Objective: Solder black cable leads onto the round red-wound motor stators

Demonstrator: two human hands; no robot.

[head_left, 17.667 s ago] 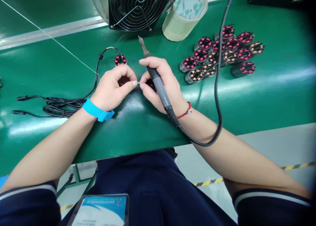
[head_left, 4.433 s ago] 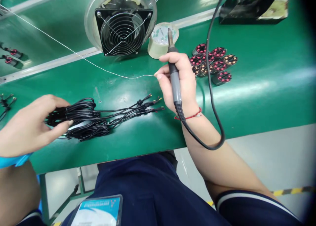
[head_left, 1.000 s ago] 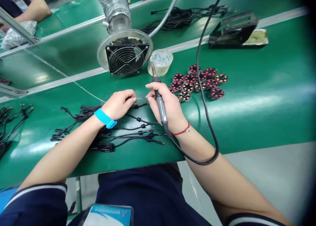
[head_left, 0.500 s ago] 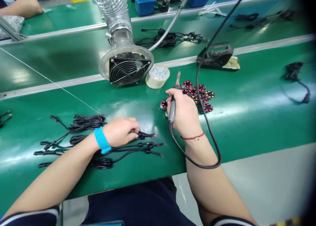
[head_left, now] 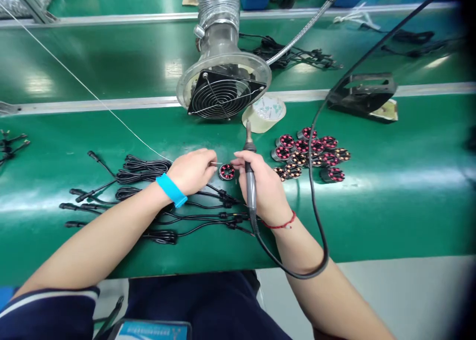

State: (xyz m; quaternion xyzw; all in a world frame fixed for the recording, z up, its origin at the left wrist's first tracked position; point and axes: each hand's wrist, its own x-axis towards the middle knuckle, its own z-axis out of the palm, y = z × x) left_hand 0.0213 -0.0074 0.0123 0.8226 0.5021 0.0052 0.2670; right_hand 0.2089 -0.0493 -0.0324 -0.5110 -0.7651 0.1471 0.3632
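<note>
My right hand is closed around a soldering iron held upright, tip pointing away from me. A small round motor part with red coils lies on the green belt between my two hands. My left hand, with a blue wrist strap, pinches a thin wire end beside that part. A thin solder wire runs from the far left toward my left hand. Black cables lie under and left of my left wrist.
Several round motor parts are grouped right of my right hand. A fume fan on a metal hose and a tape roll stand behind. A black iron stand sits far right. The iron's cord loops off the table edge.
My right hand has come back from the pile, and one motor part now lies between my hands. My left hand lifted from the cables toward that part. The view shifted.
</note>
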